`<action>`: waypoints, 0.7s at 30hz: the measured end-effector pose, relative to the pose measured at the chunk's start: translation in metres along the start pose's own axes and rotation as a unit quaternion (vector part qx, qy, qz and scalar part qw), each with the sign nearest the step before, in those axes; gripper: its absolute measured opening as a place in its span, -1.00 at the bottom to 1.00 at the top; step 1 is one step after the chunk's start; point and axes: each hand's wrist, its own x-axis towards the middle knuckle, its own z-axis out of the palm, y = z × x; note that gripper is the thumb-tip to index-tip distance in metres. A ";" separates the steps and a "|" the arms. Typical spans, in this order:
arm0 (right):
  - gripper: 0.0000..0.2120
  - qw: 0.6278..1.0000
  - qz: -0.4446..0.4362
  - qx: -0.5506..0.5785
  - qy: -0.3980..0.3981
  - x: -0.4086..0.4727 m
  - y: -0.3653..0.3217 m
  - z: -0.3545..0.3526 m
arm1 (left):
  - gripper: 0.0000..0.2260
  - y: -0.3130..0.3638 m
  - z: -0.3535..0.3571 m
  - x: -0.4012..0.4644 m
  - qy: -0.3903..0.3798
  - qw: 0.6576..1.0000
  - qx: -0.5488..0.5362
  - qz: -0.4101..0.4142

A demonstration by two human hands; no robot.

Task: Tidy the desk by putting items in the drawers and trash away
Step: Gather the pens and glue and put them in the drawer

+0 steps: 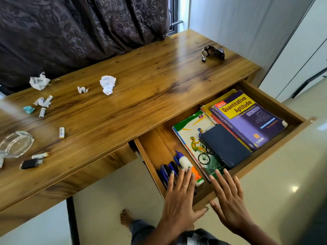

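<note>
both hands hang flat with straight fingers over the near end of the open drawer (276, 137), gripping nothing: left hand (178, 200) above the pens (166, 171) and glue bottle (185, 164), right hand (228, 200) by the front edge. inside, toward 1 o'clock, lie a cycling book (191, 131), a dark case (225, 147) and a purple book (247, 117). on the desk (141, 103), at 9 to 10 o'clock, sit batteries (61, 133), a lighter (31, 163), a glass ashtray (16, 144) and paper wads (108, 84). a foil wrapper (213, 53) lies far at 12.
</note>
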 end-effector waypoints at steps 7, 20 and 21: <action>-0.40 1.000 -0.011 -0.020 0.008 0.052 -0.010 0.006 | 0.02 -0.032 -0.021 0.017 0.024 0.992 -0.014 -0.122; -0.37 0.991 -0.049 -0.124 -0.008 0.161 -0.032 0.001 | 0.21 -0.099 -0.049 0.066 0.059 0.965 0.041 -0.250; -0.36 0.989 -0.058 -0.139 -0.008 0.171 -0.033 0.000 | 0.21 -0.103 -0.052 0.070 0.061 0.963 0.049 -0.256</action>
